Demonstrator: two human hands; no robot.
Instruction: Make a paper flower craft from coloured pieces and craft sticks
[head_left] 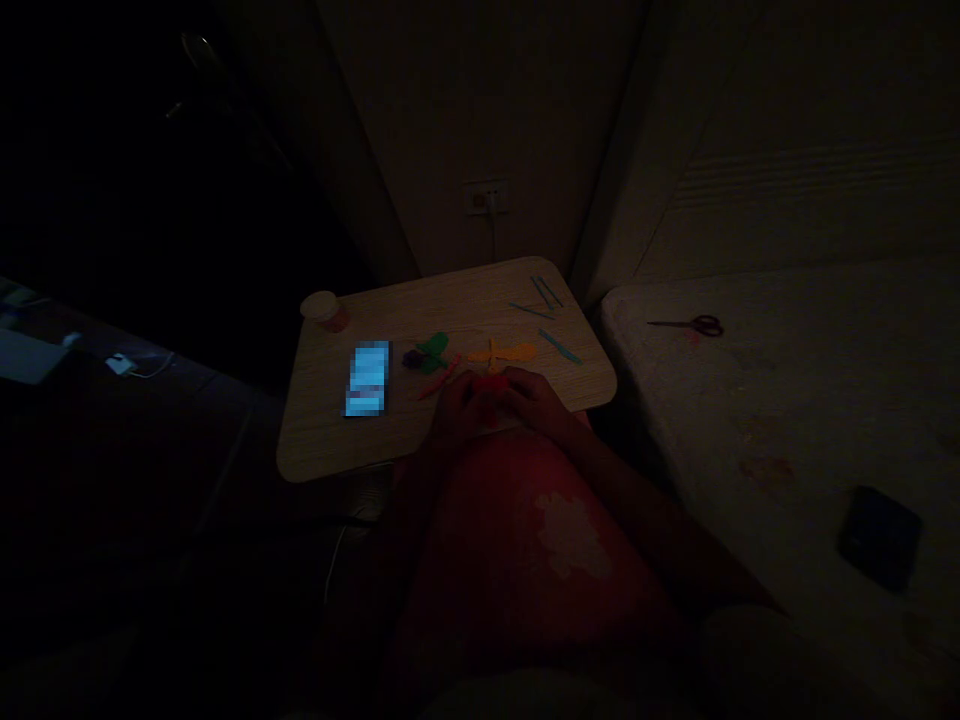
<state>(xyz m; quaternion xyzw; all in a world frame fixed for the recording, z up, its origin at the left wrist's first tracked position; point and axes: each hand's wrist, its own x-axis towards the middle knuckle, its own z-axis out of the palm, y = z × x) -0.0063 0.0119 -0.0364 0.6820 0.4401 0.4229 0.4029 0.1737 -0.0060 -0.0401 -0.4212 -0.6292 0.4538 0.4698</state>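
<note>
Both my hands meet at the near edge of a small wooden table [405, 430]. My left hand [453, 408] and my right hand [537, 398] have their fingers curled around a bright red piece [491, 383], which looks like modelling clay, though darkness hides its exact form. Just beyond them lies an orange cross-like shape [514, 352]. A coral-pink strip [441, 377] rests by my left hand. Behind that strip are a green leaf-like shape [433, 347] and a small dark purple lump [412, 359]. Several thin blue strips [559, 346] are scattered toward the table's far right.
A lit phone [367, 378] lies on the table's left side, near a lidded tub [326, 311]. Dark-handled scissors [694, 324] and a dark blue box-like object [880, 537] are on a pale surface to the right. A wall socket [486, 197] has a cable plugged in.
</note>
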